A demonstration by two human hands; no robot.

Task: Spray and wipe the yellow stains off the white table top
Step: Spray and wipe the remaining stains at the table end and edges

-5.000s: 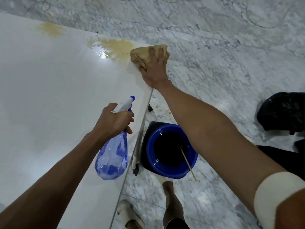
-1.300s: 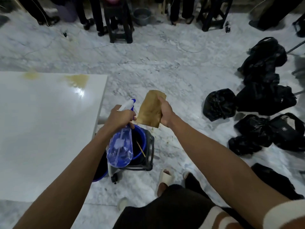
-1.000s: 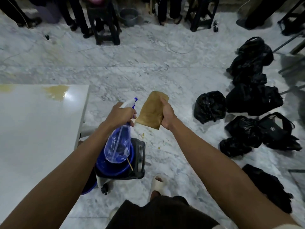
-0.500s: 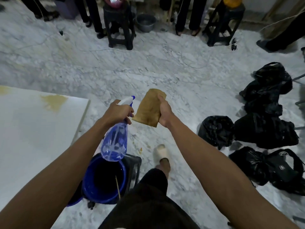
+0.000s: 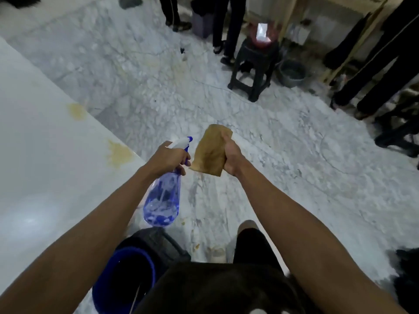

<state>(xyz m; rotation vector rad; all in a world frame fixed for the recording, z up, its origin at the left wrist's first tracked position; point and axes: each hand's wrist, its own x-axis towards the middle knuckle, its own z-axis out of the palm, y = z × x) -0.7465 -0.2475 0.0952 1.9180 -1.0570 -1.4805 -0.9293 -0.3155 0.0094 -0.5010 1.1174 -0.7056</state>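
Holding both tools off the counter (image 5: 40, 159), the left hand (image 5: 167, 160) grips the spray bottle (image 5: 163, 200) and the right hand (image 5: 232, 158) clamps the brown cloth (image 5: 209, 151). Two yellow stains (image 5: 119, 155) remain at left-centre; that soiled cloth would probably smear them.

Marble floor (image 5: 283, 155) lying grey-white, veined. Blue bucket (image 5: 123, 279) sitting low in frame, thin stick (image 5: 133, 301) leaning inside. Black stool (image 5: 255, 66) standing far right, pink item (image 5: 263, 38) resting on top. Grey basin (image 5: 292, 73) sitting just beside stool. Bystanders' dark-trousered legs (image 5: 229, 26) standing along far edge.
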